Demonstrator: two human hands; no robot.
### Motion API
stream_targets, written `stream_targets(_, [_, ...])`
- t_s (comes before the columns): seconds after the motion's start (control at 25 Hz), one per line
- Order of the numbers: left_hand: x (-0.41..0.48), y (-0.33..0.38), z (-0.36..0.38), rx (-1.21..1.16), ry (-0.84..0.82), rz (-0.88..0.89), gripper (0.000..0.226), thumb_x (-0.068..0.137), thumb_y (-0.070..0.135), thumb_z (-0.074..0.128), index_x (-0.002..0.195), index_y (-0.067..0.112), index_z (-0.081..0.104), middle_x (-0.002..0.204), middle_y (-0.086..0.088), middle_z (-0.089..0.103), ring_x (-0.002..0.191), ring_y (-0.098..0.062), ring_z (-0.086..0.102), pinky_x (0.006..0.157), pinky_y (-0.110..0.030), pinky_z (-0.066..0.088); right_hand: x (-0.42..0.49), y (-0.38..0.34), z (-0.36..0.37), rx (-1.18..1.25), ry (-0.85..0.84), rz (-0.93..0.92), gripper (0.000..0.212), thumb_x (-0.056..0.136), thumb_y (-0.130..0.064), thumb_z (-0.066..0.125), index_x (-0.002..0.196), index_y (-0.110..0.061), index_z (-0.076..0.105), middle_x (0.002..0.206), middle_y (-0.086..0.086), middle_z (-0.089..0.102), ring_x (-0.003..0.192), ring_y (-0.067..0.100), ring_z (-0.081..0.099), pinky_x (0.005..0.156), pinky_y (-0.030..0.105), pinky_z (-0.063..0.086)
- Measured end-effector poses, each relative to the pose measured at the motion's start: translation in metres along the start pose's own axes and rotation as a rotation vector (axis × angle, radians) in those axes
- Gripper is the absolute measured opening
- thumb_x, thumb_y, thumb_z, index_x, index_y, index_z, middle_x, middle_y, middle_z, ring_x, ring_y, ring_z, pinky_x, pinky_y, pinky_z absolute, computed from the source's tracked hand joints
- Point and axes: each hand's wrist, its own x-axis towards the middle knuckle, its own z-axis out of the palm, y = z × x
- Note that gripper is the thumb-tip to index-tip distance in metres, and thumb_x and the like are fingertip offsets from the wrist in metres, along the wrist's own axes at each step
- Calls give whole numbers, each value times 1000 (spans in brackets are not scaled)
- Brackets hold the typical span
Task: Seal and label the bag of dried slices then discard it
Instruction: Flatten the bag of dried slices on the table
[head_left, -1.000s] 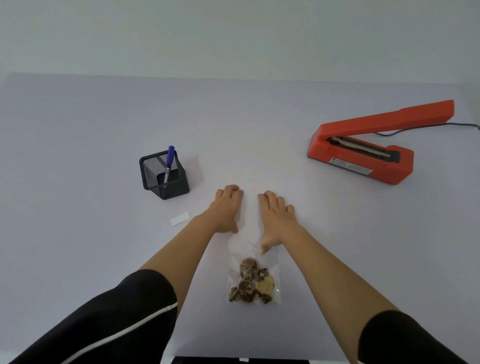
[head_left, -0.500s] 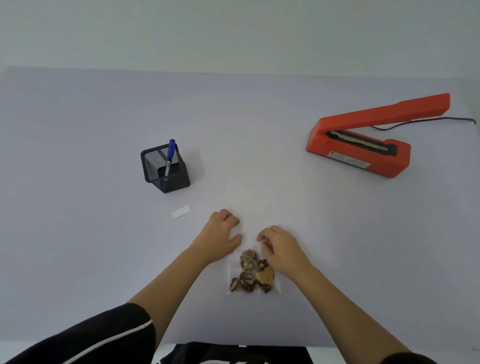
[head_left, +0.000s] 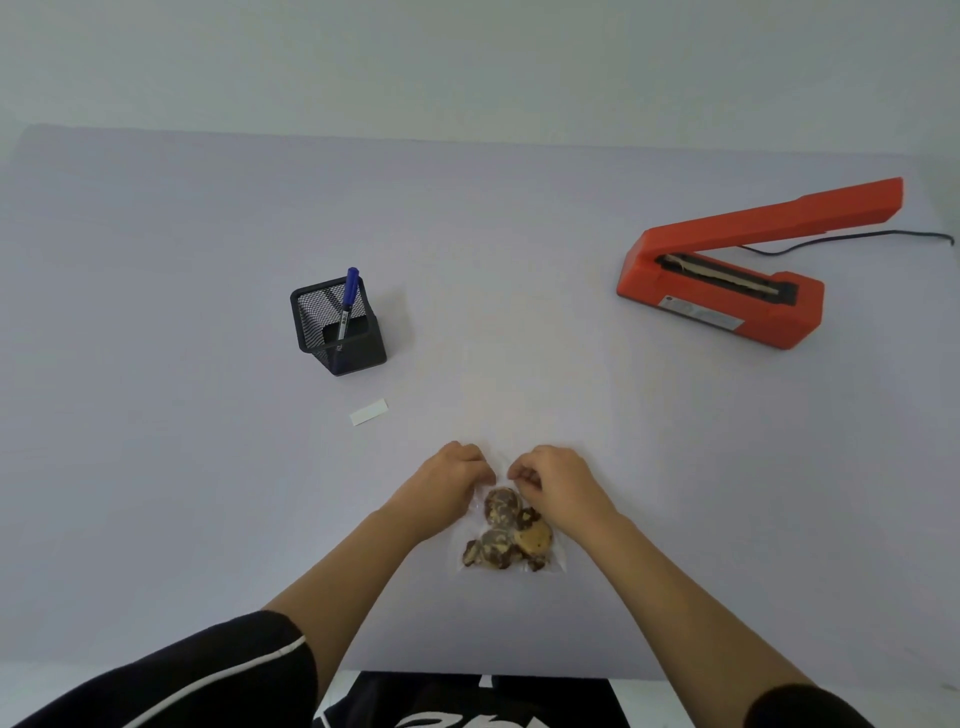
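Note:
A small clear plastic bag of brown and tan dried slices lies flat on the table near its front edge. My left hand pinches the bag's upper left corner with curled fingers. My right hand pinches the upper right corner the same way. A white blank label strip lies on the table to the left, beyond my left hand. An orange heat sealer stands at the far right with its arm raised.
A black mesh pen holder with a blue marker stands at the left middle of the lavender table. The sealer's black cord trails off to the right edge. A pale wall rises behind the table.
Both hands drew back from flat on the table beyond the bag to the bag's top edge, and their fingers curled onto its corners.

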Motion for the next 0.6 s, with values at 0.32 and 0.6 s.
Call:
stream_targets(0.32, [21, -4, -12, 41, 19, -106, 34, 92, 13, 51, 126, 9, 53, 126, -11, 52, 112, -28, 47, 99, -29, 35, 11, 2, -2, 7, 18, 12, 19, 87, -5, 56, 100, -10, 70, 97, 8, 65, 90, 20, 60, 81, 22, 45])
stream_targets(0.6, [48, -7, -39, 64, -125, -175, 69, 78, 25, 69, 136, 11, 35, 135, -8, 34, 122, -26, 33, 104, -33, 33, 44, 3, -19, -67, 87, 12, 22, 89, -4, 51, 105, -6, 67, 105, 10, 61, 96, 25, 59, 87, 29, 44])
